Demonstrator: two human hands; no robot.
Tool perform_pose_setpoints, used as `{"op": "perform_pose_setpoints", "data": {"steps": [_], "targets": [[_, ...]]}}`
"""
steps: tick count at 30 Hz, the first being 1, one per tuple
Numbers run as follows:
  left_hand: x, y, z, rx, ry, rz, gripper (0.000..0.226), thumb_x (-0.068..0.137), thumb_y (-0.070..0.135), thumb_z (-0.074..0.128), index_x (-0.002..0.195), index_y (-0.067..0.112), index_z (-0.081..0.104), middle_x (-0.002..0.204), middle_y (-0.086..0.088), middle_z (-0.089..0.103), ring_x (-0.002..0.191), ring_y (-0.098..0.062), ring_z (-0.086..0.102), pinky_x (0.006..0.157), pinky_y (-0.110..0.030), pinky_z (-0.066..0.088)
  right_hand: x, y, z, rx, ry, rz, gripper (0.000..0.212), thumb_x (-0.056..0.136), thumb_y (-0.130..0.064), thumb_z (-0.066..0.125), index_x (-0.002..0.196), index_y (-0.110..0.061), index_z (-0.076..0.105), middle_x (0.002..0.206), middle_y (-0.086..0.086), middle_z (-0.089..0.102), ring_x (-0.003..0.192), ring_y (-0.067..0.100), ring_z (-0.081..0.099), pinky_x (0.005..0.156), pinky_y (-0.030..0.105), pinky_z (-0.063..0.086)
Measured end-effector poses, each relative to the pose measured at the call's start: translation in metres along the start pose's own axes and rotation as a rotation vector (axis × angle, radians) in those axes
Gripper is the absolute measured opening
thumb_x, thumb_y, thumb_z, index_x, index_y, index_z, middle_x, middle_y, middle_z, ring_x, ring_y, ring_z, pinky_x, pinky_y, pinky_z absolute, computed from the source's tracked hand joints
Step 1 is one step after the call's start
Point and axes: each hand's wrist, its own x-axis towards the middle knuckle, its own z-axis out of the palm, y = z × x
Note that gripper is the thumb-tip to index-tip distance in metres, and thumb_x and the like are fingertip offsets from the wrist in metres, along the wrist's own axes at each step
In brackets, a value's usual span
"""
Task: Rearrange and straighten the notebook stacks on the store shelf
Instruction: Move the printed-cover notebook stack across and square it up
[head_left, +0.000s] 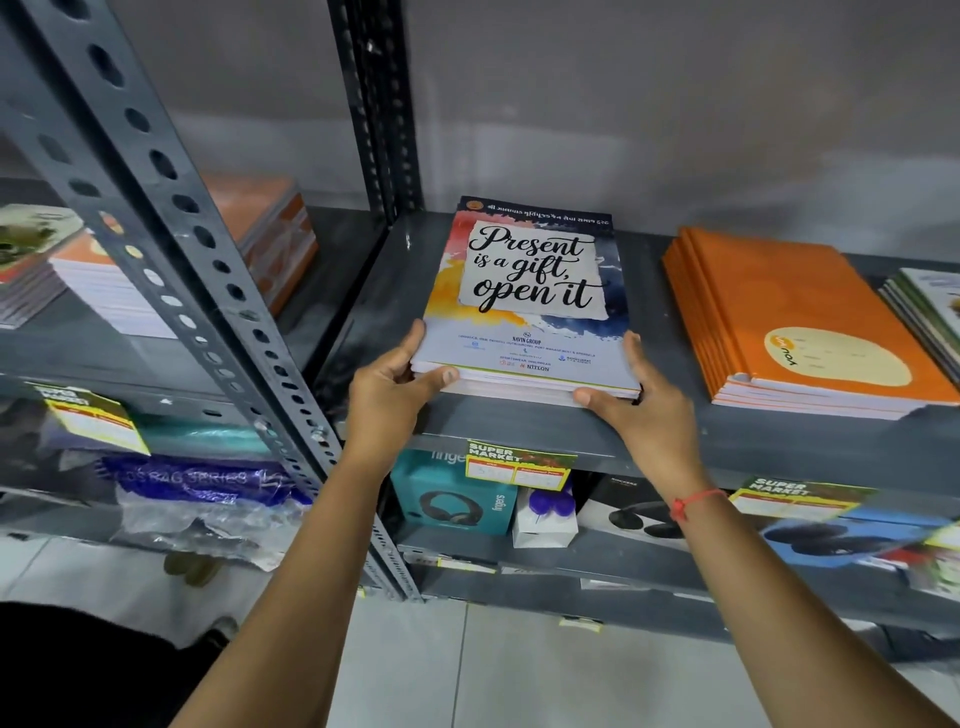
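Note:
A stack of notebooks (530, 291) with a colourful "Present is a gift, open it" cover lies on the grey metal shelf (519, 431), in the middle. My left hand (389, 395) grips its near left corner, thumb along the front edge. My right hand (644, 405) grips the near right corner the same way. To the right lies a stack of orange notebooks (795, 312), slightly fanned. A further stack with green and white covers (930, 317) shows at the far right edge.
A perforated grey upright (171, 228) stands at the left; behind it, on the neighbouring shelf, lie more orange and white stacks (260, 234). Below are boxed headphones (457, 499), price tags (519, 462) and plastic-wrapped goods (197, 499). A grey wall is behind.

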Motion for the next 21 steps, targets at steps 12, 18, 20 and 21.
{"op": "perform_pose_setpoints", "data": {"steps": [12, 18, 20, 21], "targets": [[-0.0025, -0.0029, 0.0006, -0.001, 0.045, 0.025, 0.057, 0.083, 0.003, 0.063, 0.136, 0.013, 0.044, 0.1, 0.005, 0.065, 0.081, 0.004, 0.054, 0.072, 0.001, 0.047, -0.0037, 0.0035, -0.0018, 0.063, -0.069, -0.011, 0.075, 0.086, -0.032, 0.062, 0.149, -0.023, 0.023, 0.156, -0.009, 0.026, 0.141, 0.01, 0.031, 0.117, 0.033, 0.028], [0.0001, -0.0044, 0.0006, -0.013, 0.069, 0.013, 0.052, 0.082, 0.006, 0.066, 0.131, 0.012, 0.051, 0.092, 0.001, 0.055, 0.082, -0.014, 0.045, 0.087, -0.023, 0.041, 0.0011, 0.0073, -0.0012, 0.097, -0.046, 0.009, 0.073, 0.086, -0.032, 0.063, 0.148, -0.022, 0.027, 0.153, -0.004, 0.035, 0.138, 0.013, 0.038, 0.114, 0.038, 0.034], [0.0016, -0.0057, 0.0006, -0.026, 0.07, 0.013, 0.051, 0.081, 0.006, 0.066, 0.13, 0.011, 0.052, 0.093, 0.002, 0.056, 0.083, -0.014, 0.045, 0.086, -0.025, 0.041, 0.002, 0.0071, -0.0022, 0.085, -0.039, 0.005, 0.072, 0.085, -0.032, 0.063, 0.148, -0.022, 0.028, 0.153, -0.004, 0.035, 0.138, 0.013, 0.039, 0.114, 0.036, 0.034], [0.0014, -0.0057, 0.0003, -0.029, 0.072, 0.012, 0.051, 0.081, 0.006, 0.066, 0.13, 0.011, 0.052, 0.094, 0.002, 0.056, 0.085, -0.014, 0.045, 0.085, -0.025, 0.041, 0.0021, 0.0069, -0.0021, 0.076, -0.035, 0.002, 0.072, 0.085, -0.032, 0.063, 0.148, -0.022, 0.028, 0.153, -0.004, 0.036, 0.137, 0.013, 0.039, 0.114, 0.036, 0.035]]}}
